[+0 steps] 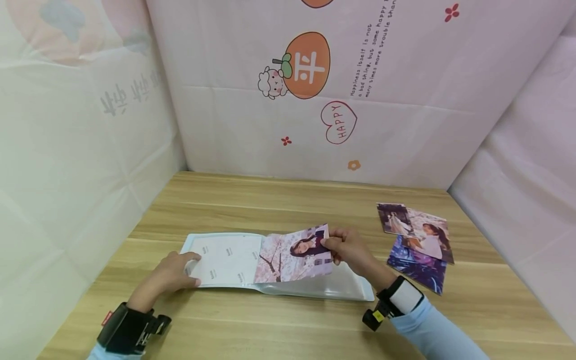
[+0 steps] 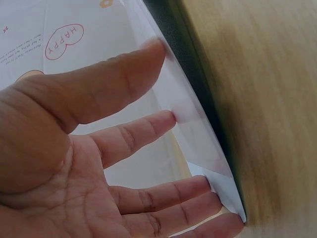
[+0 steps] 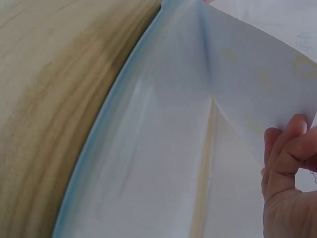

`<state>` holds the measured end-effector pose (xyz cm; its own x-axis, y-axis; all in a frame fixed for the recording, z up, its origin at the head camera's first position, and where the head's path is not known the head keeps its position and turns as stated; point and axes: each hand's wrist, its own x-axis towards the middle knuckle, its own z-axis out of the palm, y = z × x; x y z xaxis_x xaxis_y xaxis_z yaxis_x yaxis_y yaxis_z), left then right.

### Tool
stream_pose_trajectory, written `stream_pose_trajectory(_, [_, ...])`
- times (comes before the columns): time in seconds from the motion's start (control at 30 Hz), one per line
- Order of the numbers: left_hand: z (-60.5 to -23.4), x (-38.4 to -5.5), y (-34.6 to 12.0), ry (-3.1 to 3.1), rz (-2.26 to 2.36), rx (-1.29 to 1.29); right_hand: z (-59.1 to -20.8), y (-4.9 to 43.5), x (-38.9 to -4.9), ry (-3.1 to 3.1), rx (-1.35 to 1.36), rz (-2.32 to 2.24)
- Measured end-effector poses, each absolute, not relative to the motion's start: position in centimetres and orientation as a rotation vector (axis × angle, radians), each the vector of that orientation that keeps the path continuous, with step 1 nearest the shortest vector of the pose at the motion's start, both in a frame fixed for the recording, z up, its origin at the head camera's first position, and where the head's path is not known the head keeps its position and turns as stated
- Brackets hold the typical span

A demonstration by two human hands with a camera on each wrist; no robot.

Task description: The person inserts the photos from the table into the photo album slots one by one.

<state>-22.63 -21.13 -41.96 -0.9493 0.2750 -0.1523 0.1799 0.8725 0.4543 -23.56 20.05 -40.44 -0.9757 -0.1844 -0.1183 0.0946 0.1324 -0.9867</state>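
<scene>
Right hand (image 1: 353,250) holds a photo (image 1: 292,256) by its right edge, pinched between the thumb and the fingers. This photo is above the right page of an open album (image 1: 225,262), and its left edge is at the middle fold. Left hand (image 1: 173,271) has its fingers apart and nearly straight, touching the left end of the album. On the wooden table (image 1: 270,330), to the right, loose photos (image 1: 429,240) partly overlap.
</scene>
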Motion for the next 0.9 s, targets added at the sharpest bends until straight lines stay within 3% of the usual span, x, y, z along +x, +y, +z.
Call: stream_pose_trajectory(0.9, [-41.9, -22.6, -21.3, 2.824, 0.677, 0.35, -39.4, 19.7, -24.0, 2.393, -0.152, -1.811])
